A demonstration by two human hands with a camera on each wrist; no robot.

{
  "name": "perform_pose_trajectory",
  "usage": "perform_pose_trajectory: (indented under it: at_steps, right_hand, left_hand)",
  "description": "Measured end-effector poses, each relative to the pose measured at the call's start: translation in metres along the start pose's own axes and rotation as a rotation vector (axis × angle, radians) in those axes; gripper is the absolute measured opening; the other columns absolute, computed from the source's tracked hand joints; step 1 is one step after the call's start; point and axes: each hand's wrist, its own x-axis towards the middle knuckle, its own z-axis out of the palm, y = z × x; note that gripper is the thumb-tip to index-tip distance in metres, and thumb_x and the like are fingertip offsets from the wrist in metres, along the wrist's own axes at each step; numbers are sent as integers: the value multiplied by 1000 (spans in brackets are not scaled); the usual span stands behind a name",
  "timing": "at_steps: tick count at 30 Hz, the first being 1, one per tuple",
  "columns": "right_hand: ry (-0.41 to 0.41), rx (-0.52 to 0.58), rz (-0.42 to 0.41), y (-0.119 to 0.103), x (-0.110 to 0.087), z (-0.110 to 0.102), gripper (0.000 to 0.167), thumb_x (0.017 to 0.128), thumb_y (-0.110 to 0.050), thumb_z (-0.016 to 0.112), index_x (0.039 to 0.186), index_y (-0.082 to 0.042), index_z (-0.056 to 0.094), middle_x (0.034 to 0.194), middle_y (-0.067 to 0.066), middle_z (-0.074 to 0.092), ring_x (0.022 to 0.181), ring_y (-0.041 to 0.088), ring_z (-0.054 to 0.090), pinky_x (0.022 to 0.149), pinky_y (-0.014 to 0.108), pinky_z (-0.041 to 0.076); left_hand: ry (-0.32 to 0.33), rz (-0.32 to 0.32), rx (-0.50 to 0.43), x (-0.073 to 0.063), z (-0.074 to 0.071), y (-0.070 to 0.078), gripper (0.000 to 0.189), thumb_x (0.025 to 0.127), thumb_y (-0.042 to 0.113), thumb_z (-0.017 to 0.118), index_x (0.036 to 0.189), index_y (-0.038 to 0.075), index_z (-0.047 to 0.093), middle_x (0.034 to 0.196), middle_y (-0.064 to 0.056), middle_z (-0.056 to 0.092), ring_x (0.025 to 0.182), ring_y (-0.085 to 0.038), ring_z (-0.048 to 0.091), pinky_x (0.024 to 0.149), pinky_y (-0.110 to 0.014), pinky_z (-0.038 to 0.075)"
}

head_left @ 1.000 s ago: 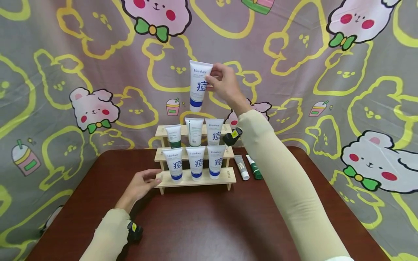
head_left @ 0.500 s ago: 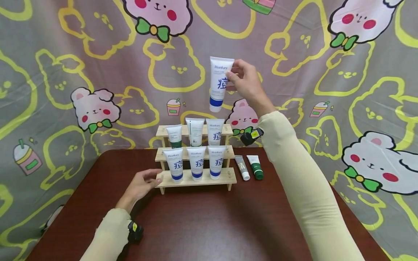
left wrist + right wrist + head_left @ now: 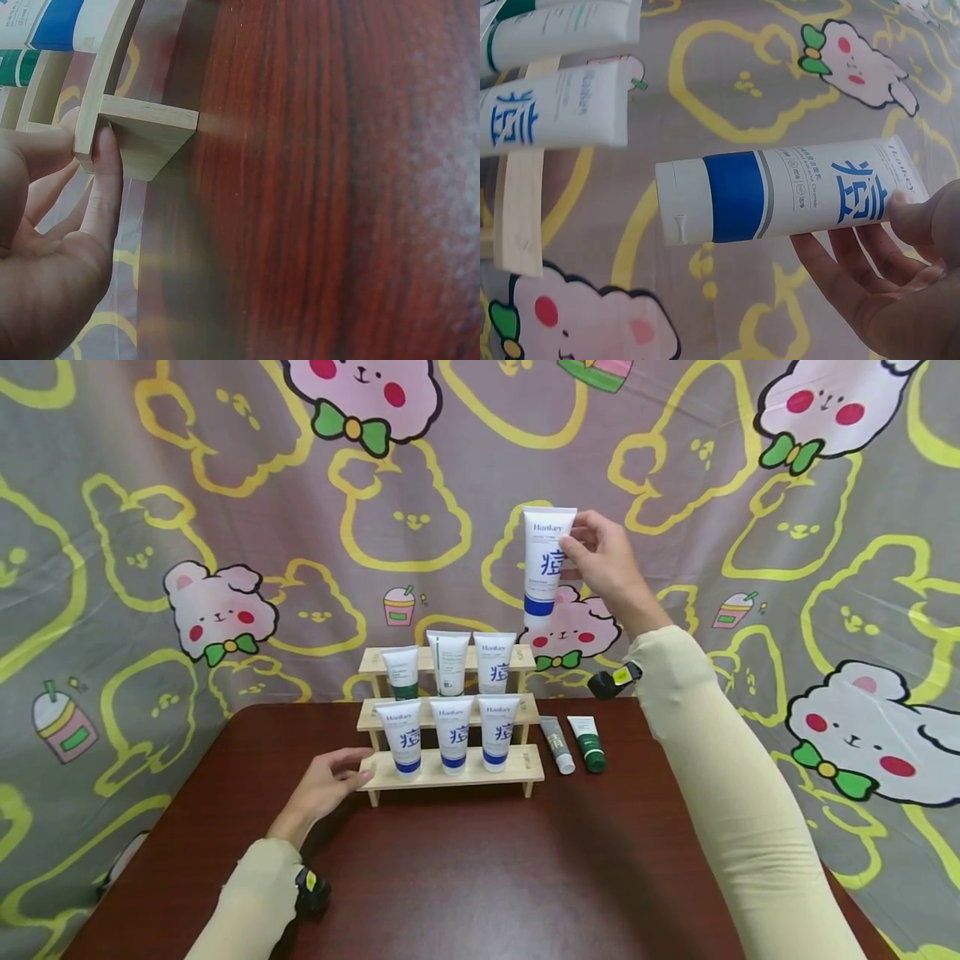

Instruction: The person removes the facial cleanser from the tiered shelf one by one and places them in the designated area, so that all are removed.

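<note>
My right hand (image 3: 609, 560) holds a white facial cleanser tube (image 3: 546, 556) with a blue band, cap down, in the air above and right of the rack. In the right wrist view the thumb lies over the front of the cleanser tube (image 3: 795, 187), with fingers behind it. My left hand (image 3: 321, 789) pinches the left end of the lowest step of a three-step wooden display rack (image 3: 457, 770). The left wrist view shows the left hand (image 3: 60, 217) with a finger under the step's board (image 3: 101, 82). Three matching blue-banded tubes (image 3: 452, 735) stand on the lowest step.
Behind them stand a small white-and-green tube (image 3: 401, 670), a taller white tube (image 3: 450, 660) and another matching cleanser tube (image 3: 494, 660). On the brown table (image 3: 480, 877), a grey tube (image 3: 557, 743) and a white-and-green tube (image 3: 588, 745) lie right of the rack. A patterned curtain (image 3: 675, 468) hangs behind.
My right hand has carried the cleanser tube rightward from above the rack, ending slightly lower than half a second ago. The left hand stays on the rack's end.
</note>
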Motion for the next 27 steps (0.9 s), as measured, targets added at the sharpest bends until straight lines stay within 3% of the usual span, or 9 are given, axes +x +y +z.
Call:
perform_pose_trajectory:
  at_steps: [10, 17, 27]
  right_hand:
    - [22, -73, 39, 27, -6, -20, 33, 108, -14, 51, 137, 1, 52, 125, 14, 62, 108, 18, 62, 86, 32, 63]
    - [11, -92, 45, 48, -13, -31, 33, 107, -11, 50, 135, 6, 51, 118, 13, 62, 94, 9, 64, 77, 23, 62]
    - [-29, -134, 103, 76, -22, -40, 37, 109, -13, 47, 139, 7, 47, 125, 19, 59, 100, 13, 61, 82, 28, 62]
  left_hand:
    - [0, -3, 6, 0, 1, -1, 45, 96, 15, 74, 139, 6, 64, 146, -21, 60, 112, -29, 69, 93, -38, 58]
    - [0, -8, -2, -1, 2, -2, 45, 96, 15, 73, 139, 6, 63, 146, -21, 60, 111, -28, 69, 92, -37, 58]
    - [0, -13, 14, 2, 0, -3, 45, 97, 18, 73, 140, 9, 63, 147, -20, 59, 115, -31, 68, 98, -44, 58]
